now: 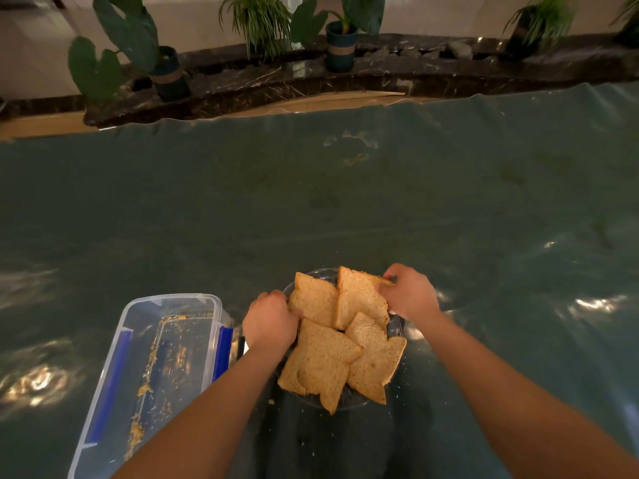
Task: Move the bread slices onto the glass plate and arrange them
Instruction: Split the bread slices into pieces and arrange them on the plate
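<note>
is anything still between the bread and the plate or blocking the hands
Nothing visible does. Four bread slices already lie on the glass plate; the left hand and right hand touch them directly. The plastic box sits off to the left.

The bread slices are golden brown. The counter is dull green. The clear box has blue clips.

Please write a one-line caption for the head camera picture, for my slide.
Both hands, left hand and right hand, arrange four bread slices on a glass plate beside an empty plastic box.
</note>
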Motion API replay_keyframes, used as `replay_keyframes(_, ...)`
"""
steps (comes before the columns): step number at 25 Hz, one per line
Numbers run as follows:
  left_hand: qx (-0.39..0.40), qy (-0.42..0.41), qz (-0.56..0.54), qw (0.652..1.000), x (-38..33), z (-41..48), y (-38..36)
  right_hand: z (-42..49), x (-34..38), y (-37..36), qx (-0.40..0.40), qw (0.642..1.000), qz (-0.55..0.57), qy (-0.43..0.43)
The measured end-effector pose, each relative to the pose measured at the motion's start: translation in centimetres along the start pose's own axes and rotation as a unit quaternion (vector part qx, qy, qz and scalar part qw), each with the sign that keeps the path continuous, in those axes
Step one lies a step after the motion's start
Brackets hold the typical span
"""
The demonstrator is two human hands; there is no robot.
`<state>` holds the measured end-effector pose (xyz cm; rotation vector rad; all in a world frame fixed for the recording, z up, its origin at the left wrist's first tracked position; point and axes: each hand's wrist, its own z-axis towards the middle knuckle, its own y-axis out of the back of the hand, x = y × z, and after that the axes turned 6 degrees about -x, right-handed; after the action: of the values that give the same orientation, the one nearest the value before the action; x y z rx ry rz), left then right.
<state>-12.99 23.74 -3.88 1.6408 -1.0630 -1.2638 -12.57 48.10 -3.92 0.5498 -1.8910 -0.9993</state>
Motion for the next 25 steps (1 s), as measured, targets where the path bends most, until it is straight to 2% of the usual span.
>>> replay_keyframes(8,0.011,0.015,-0.046,0.999,-1.3,0.4,0.3,-1.0,-0.7,-0.6,-0.009,0.998,0.046,0.047)
replay_keyframes(12,0.030,0.070,-0.105,0.992,-1.5,1.0,0.8,-1.0,-1.4,-0.7,0.011,0.995,0.088,0.046)
replay_keyframes(16,0.050,0.088,-0.138,0.985,-1.7,1.3,1.5,-1.1,-1.4,-1.1,0.037,0.987,0.153,0.040)
replay_keyframes(22,0.056,0.128,-0.190,0.972,-0.7,1.7,1.4,-0.8,-1.2,-1.3,0.047,0.988,0.143,0.032)
replay_keyframes(25,0.055,0.097,-0.155,0.982,-0.5,1.6,1.5,-1.0,-0.7,-1.2,0.052,0.994,0.093,0.033)
